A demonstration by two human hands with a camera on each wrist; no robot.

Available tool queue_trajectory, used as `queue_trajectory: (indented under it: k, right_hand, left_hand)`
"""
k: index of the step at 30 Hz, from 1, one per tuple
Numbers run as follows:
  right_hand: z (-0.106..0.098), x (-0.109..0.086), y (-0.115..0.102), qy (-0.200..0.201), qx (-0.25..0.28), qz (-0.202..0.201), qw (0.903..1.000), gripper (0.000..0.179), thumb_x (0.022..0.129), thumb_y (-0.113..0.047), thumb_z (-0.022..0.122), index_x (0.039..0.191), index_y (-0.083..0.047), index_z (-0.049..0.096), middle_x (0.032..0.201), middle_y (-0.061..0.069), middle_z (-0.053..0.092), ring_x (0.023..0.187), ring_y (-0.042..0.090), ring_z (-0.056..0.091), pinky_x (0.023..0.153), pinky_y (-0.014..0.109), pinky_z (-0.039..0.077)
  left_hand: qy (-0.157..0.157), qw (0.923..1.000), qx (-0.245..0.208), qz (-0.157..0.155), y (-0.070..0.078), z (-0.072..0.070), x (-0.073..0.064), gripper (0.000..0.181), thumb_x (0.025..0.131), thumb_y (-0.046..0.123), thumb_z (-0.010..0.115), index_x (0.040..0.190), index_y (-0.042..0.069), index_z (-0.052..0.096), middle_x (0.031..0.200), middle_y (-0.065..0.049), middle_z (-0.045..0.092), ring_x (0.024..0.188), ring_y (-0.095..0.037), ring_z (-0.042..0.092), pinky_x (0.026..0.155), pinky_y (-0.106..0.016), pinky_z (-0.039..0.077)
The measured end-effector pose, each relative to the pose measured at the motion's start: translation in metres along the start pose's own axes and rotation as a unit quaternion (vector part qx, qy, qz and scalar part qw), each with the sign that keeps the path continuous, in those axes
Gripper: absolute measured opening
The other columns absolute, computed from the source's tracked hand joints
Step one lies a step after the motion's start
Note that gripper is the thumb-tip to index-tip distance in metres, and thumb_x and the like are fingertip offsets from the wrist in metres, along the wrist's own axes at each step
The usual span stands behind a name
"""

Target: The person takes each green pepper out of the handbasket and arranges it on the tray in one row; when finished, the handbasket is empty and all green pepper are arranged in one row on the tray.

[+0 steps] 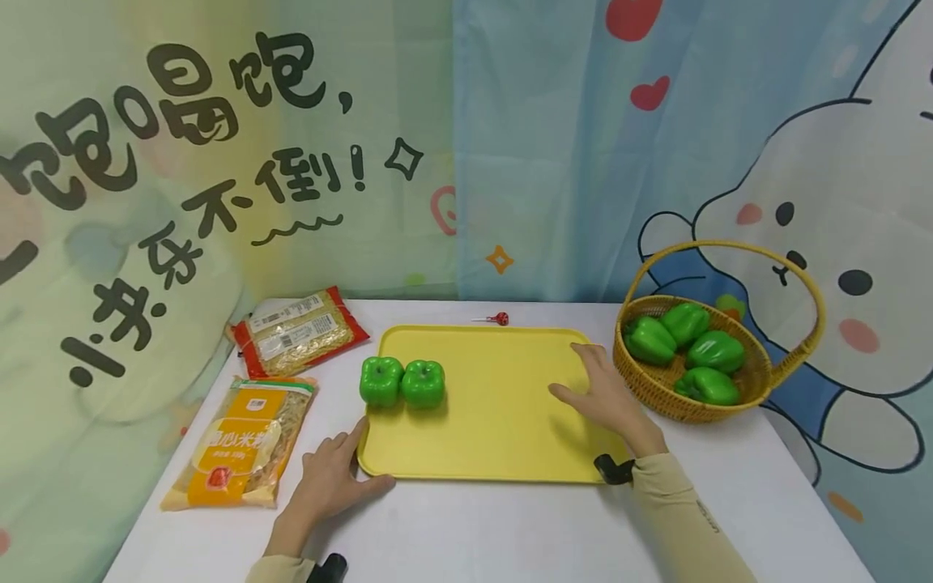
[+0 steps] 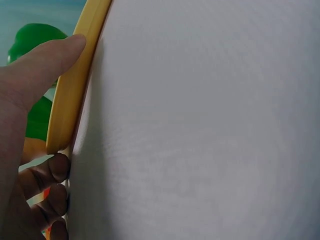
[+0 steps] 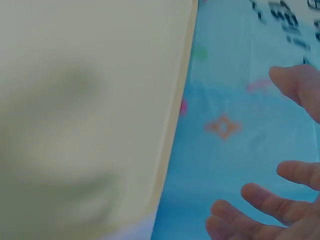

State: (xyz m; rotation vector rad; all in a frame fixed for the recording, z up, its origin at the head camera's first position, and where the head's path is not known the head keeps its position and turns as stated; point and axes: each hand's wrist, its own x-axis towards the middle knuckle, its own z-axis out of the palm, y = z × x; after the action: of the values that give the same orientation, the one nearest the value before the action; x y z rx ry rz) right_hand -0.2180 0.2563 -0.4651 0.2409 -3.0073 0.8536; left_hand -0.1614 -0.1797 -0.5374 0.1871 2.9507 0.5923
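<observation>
1. tray: the yellow tray (image 1: pixel 503 421) lies flat on the white worktop (image 1: pixel 474 534), centre of the head view. its long side faces the person, which seems to put both ends within reach.
2. left hand (image 1: pixel 328 478): open at the tray's lower left corner, thumb against the near edge, index finger at the left edge. this contact likely steadies the corner.
3. right hand (image 1: pixel 608 397): open, fingers spread, holding nothing, above the tray's right end. from here the tray and basket both appear reachable.
4. tray peppers (image 1: pixel 423 384): two green ones sit side by side at the tray's upper left. the raised rim should limit rolling.
5. basket (image 1: pixel 659 397): right of frame, beside the tray. its wall probably gathers the four basket peppers (image 1: pixel 716 351); the arched handle leaves access from the side.
6. food bags: one (image 1: pixel 302 332) at left lies behind another (image 1: pixel 240 445) at lower left. the lollipop (image 1: pixel 501 319) lies beyond the tray's far edge. all sit outside the tray, presumably to leave it room.
</observation>
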Motion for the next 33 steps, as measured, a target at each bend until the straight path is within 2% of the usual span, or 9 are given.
queue_trajectory:
  k: [5, 12, 19, 24, 33]
  right_hand:
    - [-0.039, -0.022, 0.038, 0.053, -0.011, 0.025, 0.9982, 0.086, 0.094, -0.053, 0.063, 0.154, 0.001, 0.031, 0.153, 0.029, 0.031, 0.134, 0.051, 0.040, 0.104, 0.069, 0.036]
    - [-0.067, -0.045, 0.077, 0.118, -0.045, 0.051, 0.9906, 0.081, 0.094, -0.046, 0.066, 0.149, 0.005, 0.035, 0.146, 0.036, 0.034, 0.127, 0.058, 0.039, 0.098, 0.074, 0.035]
    - [-0.080, -0.054, 0.110, 0.119, -0.057, 0.096, 0.9866, 0.083, 0.095, -0.052, 0.062, 0.152, 0.002, 0.033, 0.149, 0.039, 0.028, 0.128, 0.064, 0.033, 0.094, 0.079, 0.031]
    - [-0.087, -0.050, 0.130, 0.131, -0.065, 0.099, 0.9843, 0.082, 0.096, -0.050, 0.061, 0.151, 0.005, 0.033, 0.147, 0.041, 0.028, 0.126, 0.065, 0.033, 0.095, 0.078, 0.030]
    - [-0.086, -0.043, 0.153, 0.101, -0.096, 0.107, 0.9845, 0.080, 0.098, -0.051, 0.057, 0.149, 0.007, 0.035, 0.144, 0.045, 0.029, 0.124, 0.067, 0.033, 0.095, 0.078, 0.032]
  left_hand:
    - [-0.004, 1.0000, 0.003, -0.003, 0.000, -0.001, 0.000, 0.113, 0.070, 0.077, 0.072, 0.158, 0.020, 0.033, 0.129, -0.010, 0.063, 0.110, -0.027, 0.057, 0.088, -0.054, 0.042]
    - [-0.007, 0.9999, -0.004, -0.008, 0.000, -0.001, 0.002, 0.113, 0.070, 0.078, 0.072, 0.158, 0.020, 0.032, 0.131, -0.010, 0.063, 0.111, -0.027, 0.057, 0.089, -0.055, 0.041]
    - [-0.005, 1.0000, -0.004, -0.007, 0.001, 0.001, 0.002, 0.113, 0.070, 0.077, 0.073, 0.158, 0.019, 0.033, 0.128, -0.009, 0.064, 0.109, -0.026, 0.057, 0.088, -0.055, 0.042]
    - [-0.003, 0.9999, -0.009, -0.008, 0.000, 0.003, 0.002, 0.113, 0.070, 0.078, 0.072, 0.158, 0.019, 0.034, 0.129, -0.009, 0.064, 0.109, -0.026, 0.057, 0.087, -0.054, 0.041]
    - [-0.005, 0.9999, -0.003, -0.011, 0.000, 0.002, 0.003, 0.111, 0.070, 0.077, 0.073, 0.157, 0.019, 0.036, 0.131, -0.011, 0.064, 0.115, -0.030, 0.058, 0.093, -0.060, 0.042]
